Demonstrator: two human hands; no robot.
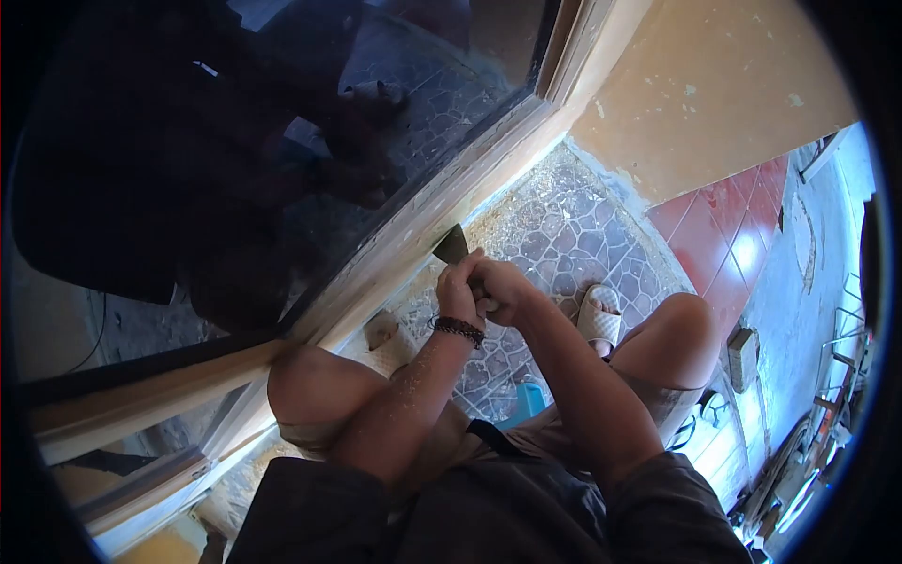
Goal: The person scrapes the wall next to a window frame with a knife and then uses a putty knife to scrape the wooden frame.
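Observation:
A scraper with a dark, flat, widening blade points up and left against the lower rail of the wooden window frame. Its handle is hidden inside my hands. My left hand, with a dark beaded bracelet at the wrist, is closed around it. Pressed up against the left, my right hand is also closed on the scraper. Worn, patchy paint shows along the frame near the blade, and pale flakes lie on the floor below it. Bits of the same pale dust stick to my left forearm.
Dark window glass fills the upper left and reflects a person. A tan wall meets the frame at upper right. Flakes cover the stone-patterned floor; red tiles lie beyond. Between my legs is a light-blue plastic object.

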